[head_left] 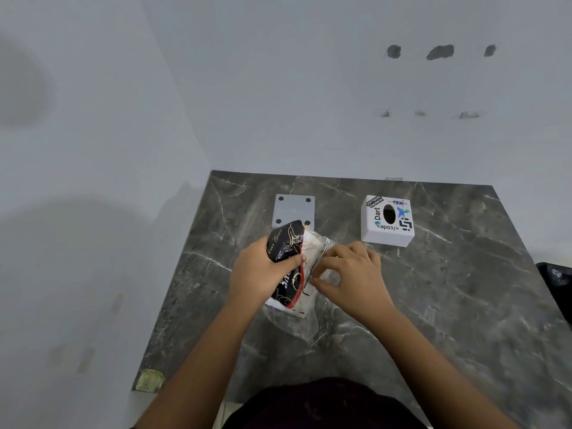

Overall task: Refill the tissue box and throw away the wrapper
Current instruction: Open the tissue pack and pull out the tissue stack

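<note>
At the centre of the frame, above a dark marble table point(433, 305), the left hand point(257, 274) is clenched around a black, red and white tissue pack point(289, 252), thumb across its front, while the right hand point(353, 280) pinches the clear wrapper point(318, 258) at the pack's right side. Further up to the right stands the white, stickered tissue box point(387, 221) with its oval slot on top. Its flat white base plate point(294, 209) lies apart at upper centre, just behind the pack.

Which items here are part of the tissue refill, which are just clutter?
Job:
- tissue pack, gripped by left hand
- right hand picking at its wrapper
- tissue box
- white base plate

Lying about:
- dark bag, right edge
- sticker, table corner
</note>
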